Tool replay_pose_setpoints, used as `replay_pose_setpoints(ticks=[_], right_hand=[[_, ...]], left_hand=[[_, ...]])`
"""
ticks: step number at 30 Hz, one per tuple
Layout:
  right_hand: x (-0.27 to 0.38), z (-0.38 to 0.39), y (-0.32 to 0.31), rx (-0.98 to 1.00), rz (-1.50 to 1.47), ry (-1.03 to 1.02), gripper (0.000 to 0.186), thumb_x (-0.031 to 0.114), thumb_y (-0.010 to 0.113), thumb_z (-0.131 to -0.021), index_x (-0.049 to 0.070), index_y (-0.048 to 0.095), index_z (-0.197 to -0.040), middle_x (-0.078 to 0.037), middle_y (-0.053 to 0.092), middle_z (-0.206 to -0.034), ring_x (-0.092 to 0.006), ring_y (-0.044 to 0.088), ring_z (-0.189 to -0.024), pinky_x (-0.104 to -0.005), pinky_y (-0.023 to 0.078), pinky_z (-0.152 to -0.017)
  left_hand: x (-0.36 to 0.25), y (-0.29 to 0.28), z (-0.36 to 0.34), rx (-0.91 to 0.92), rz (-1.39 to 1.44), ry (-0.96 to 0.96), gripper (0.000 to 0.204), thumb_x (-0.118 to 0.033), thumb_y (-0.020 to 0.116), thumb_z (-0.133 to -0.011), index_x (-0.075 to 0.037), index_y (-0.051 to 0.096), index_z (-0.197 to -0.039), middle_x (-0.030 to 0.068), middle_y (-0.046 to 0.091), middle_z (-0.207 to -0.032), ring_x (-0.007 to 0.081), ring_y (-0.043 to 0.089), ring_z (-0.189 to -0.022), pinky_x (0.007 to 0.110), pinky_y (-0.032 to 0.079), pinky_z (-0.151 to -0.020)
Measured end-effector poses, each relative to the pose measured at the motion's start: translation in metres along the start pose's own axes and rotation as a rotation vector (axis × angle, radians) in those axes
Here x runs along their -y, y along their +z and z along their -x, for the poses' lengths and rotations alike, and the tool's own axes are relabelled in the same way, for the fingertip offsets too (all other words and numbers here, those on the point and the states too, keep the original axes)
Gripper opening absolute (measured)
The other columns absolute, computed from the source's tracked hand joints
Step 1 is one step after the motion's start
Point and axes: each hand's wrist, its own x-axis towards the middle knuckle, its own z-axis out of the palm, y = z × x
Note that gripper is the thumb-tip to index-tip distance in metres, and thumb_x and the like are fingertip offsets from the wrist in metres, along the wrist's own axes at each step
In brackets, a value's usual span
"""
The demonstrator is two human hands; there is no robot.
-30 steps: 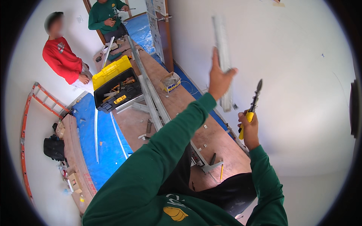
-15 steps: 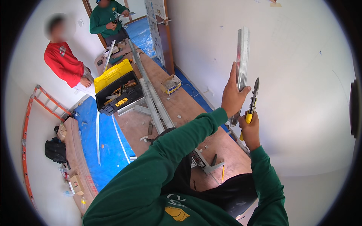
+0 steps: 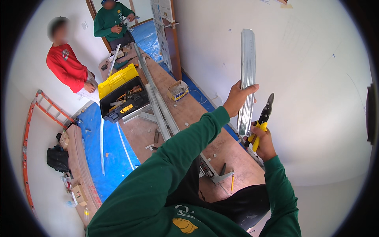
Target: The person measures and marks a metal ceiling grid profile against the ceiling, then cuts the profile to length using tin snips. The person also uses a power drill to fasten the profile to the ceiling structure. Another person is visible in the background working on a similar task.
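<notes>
While left hand (image 3: 238,98) grasps metal strip (image 3: 248,59), right hand (image 3: 265,144) grips snips (image 3: 266,111)

As both are raised at the right side of the brown table (image 3: 239,158), the silvery strip stands nearly upright, its lower end just beside the right hand, which is closed around yellow handles (image 3: 256,143). Farther left on the table sit an open toolbox (image 3: 113,113) and long metal channels (image 3: 161,110); a pencil (image 3: 232,183) lies near.

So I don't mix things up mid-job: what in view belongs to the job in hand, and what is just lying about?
In the job:
metal strip, in the left hand
yellow-handled snips, in the right hand

Apparently lying about, unheld:
open toolbox
small box
pencil
backpack
</notes>
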Motion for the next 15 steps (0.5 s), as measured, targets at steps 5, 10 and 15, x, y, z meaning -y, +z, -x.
replay_pose_setpoints(ticks=[5, 10, 15], right_hand=[[-0.010, -0.003, -0.004, -0.016, 0.230, -0.074, 0.035, 0.014, 0.077, -0.098, 0.003, 0.058, -0.126, -0.005, 0.064, -0.101, -0.0180, 0.068, -0.086, -0.0401, 0.064, -0.082], [-0.007, -0.001, 0.005, -0.138, 0.614, -0.327, 0.044, 0.004, 0.077, -0.094, -0.001, 0.052, -0.130, -0.014, 0.068, -0.100, -0.0275, 0.071, -0.083, -0.0414, 0.060, -0.075], [0.000, 0.012, 0.022, -0.179, 0.981, -0.603, 0.045, -0.001, 0.073, -0.093, -0.005, 0.050, -0.132, -0.033, 0.071, -0.109, -0.0509, 0.073, -0.097, -0.0522, 0.058, -0.083]], left_hand=[[0.006, 0.010, 0.003, -0.035, -0.109, 0.136, 0.031, -0.026, 0.079, -0.105, -0.005, 0.066, -0.122, 0.0022, 0.066, -0.093, 0.0098, 0.062, -0.078, 0.030, 0.056, -0.070], [0.017, 0.014, 0.001, -0.201, -0.271, 0.363, 0.027, -0.023, 0.076, -0.107, -0.003, 0.063, -0.120, 0.0006, 0.062, -0.091, 0.0101, 0.055, -0.076, 0.031, 0.049, -0.068], [0.020, 0.012, 0.002, -0.228, -0.085, 0.283, 0.029, -0.025, 0.076, -0.108, -0.005, 0.062, -0.121, 0.0005, 0.061, -0.090, 0.0105, 0.055, -0.076, 0.032, 0.048, -0.067]])
